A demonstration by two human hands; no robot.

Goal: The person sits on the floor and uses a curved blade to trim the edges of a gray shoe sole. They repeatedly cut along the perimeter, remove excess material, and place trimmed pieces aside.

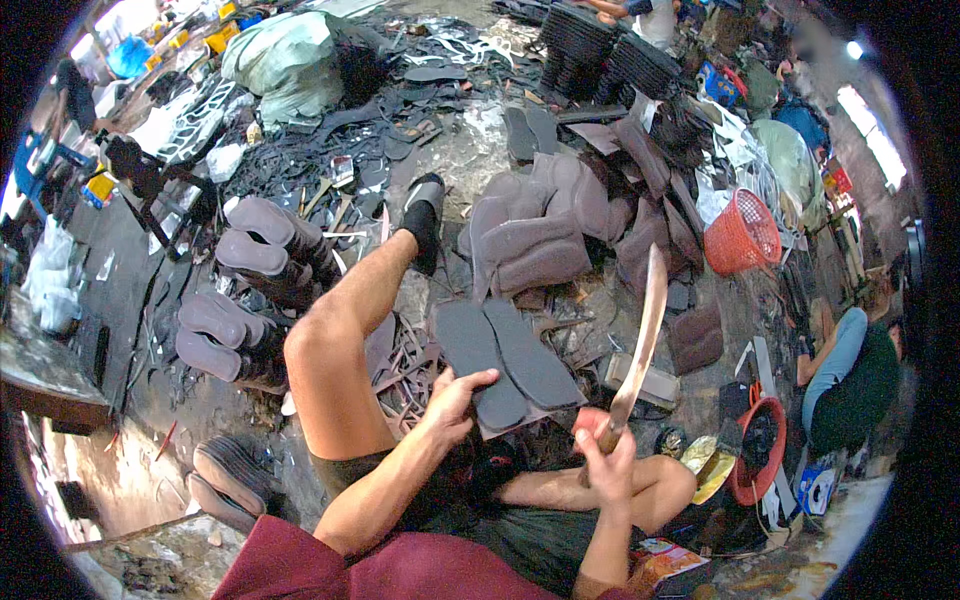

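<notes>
My left hand (458,405) grips the near left edge of a flat sheet bearing a pair of dark grey shoe soles (505,360), thumb on top. The two soles lie side by side on it, with a thin paler margin showing along the lower right edge. In my right hand (606,455) a long curved knife (642,335) stands upright, fingers wrapped round its wooden handle, the blade pointing away from me. The blade is apart from the soles, to their right. Beyond the sheet lies a heap of brownish moulded sole sheets (530,250).
Stacks of soles (255,250) stand left of my bent leg. Cut strips (405,390) litter the floor beside it. On the right are a red basket (742,232), a red basin (758,450) and another person (850,380). Dark scraps and a pale sack (290,65) lie farther off.
</notes>
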